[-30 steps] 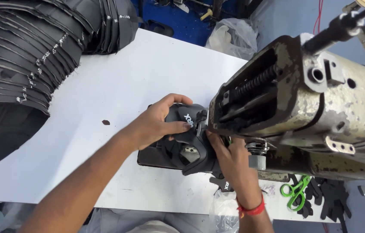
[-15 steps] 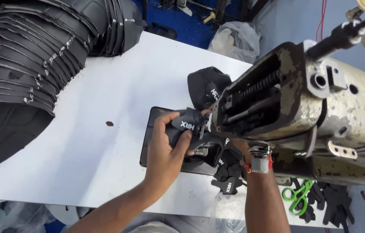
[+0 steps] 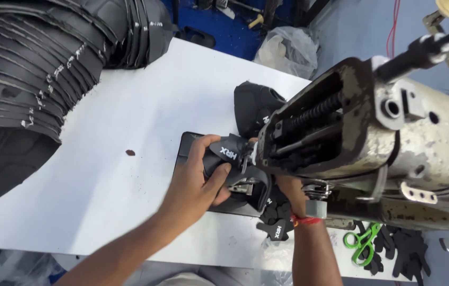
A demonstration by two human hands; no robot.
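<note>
Left hand (image 3: 195,185) grasps a black fabric shoe-upper piece (image 3: 232,159), thumb on top, just ahead of its fingers under the sewing machine head (image 3: 373,148). Right hand (image 3: 288,190) sits beside it, mostly hidden beneath the machine; its grip cannot be determined. Green scissors (image 3: 361,243) lie right of that wrist.
</note>
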